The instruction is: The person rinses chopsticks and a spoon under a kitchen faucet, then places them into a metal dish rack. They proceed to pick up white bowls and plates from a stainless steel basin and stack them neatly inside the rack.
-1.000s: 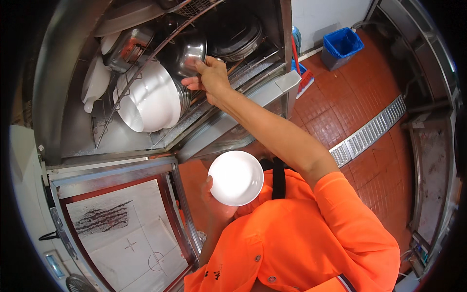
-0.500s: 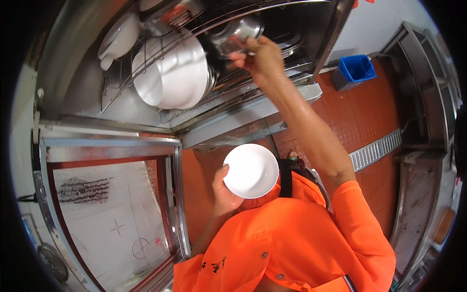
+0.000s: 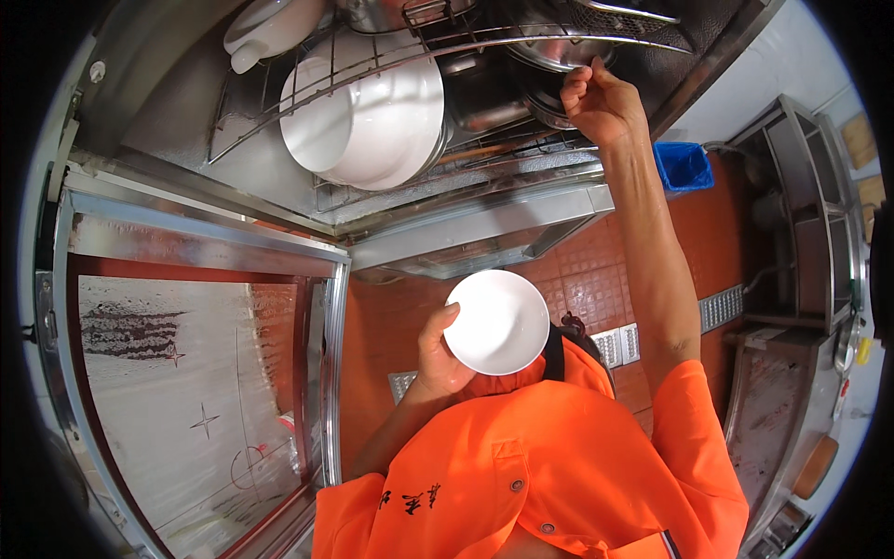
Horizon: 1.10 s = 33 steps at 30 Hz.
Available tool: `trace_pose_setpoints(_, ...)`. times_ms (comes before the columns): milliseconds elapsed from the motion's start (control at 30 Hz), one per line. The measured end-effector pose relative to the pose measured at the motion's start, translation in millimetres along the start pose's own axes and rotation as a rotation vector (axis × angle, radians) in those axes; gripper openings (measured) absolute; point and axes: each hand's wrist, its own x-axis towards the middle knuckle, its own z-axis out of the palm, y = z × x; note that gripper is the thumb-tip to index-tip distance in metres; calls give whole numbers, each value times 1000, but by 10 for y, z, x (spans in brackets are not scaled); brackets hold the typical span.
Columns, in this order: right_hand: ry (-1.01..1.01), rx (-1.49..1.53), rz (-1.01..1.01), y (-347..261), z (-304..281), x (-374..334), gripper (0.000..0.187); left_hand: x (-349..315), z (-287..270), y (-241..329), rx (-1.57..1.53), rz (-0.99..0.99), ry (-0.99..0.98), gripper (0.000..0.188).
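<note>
left grip (image 3: 438, 359) clasps white plate (image 3: 496, 321) | right grip (image 3: 603, 102) pinches steel bowl (image 3: 559, 51) | red-tiled floor (image 3: 596, 270)

1. Red-orange tiled floor (image 3: 596, 279) with a metal drain grate (image 3: 722, 307) (running across it).
2. A blue crate (image 3: 684, 166) by the pale wall (image 3: 782, 65).
3. Stainless steel shelving unit (image 3: 810, 233) at right; bright, even light.
</note>
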Motion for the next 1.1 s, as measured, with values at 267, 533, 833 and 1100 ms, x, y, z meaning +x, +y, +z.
trace_pose_setpoints(267,48,-2,-27,10,-2,-9,22,14,-60,16,14,9,-19,69)
trace_pose_setpoints(533,85,-27,0,-54,-17,123,20,-10,-97,1,-9,18,-4,68)
trace_pose_setpoints(833,111,-11,69,-144,83,336,21,-62,-116,-20,-72,40,-1,65)
trace_pose_setpoints(1100,154,-81,108,-234,118,515,20,-84,-179,-65,-114,72,22,64)
